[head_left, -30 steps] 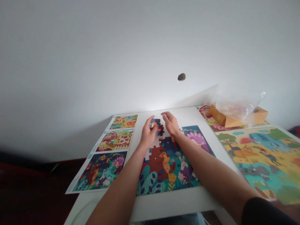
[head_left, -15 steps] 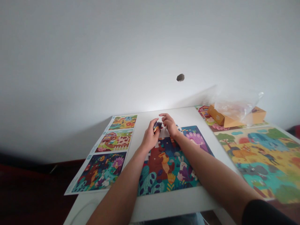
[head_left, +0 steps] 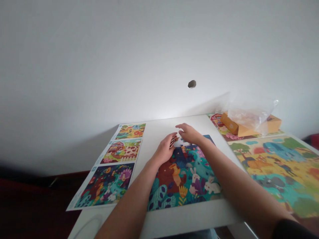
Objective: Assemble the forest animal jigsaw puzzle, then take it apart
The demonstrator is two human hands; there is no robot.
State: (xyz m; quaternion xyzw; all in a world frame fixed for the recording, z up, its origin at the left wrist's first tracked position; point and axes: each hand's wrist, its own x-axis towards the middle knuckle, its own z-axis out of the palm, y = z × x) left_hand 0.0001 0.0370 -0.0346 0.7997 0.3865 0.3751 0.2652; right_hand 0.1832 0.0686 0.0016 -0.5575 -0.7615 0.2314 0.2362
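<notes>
Pinching from the side, your left hand (head_left: 163, 150) holds a dark jigsaw piece (head_left: 172, 141) edge-on, well right of the picture sheets (head_left: 106, 184) on the white table (head_left: 152, 136) and over the partly built jigsaw puzzle (head_left: 184, 179). Your right hand (head_left: 189, 133) hovers just beside it, loosely curled and empty. Farther right sit a cardboard box (head_left: 233, 125) under a plastic bag (head_left: 249, 114) — and a large animal puzzle (head_left: 279, 169).

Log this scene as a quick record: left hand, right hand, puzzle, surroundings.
left hand: pinching a puzzle piece
right hand: open, over the top of the jigsaw puzzle
puzzle: partly assembled, animals and leaves, top unfinished
left side: picture sheet
right side: large picture, cardboard box, plastic bag
</notes>
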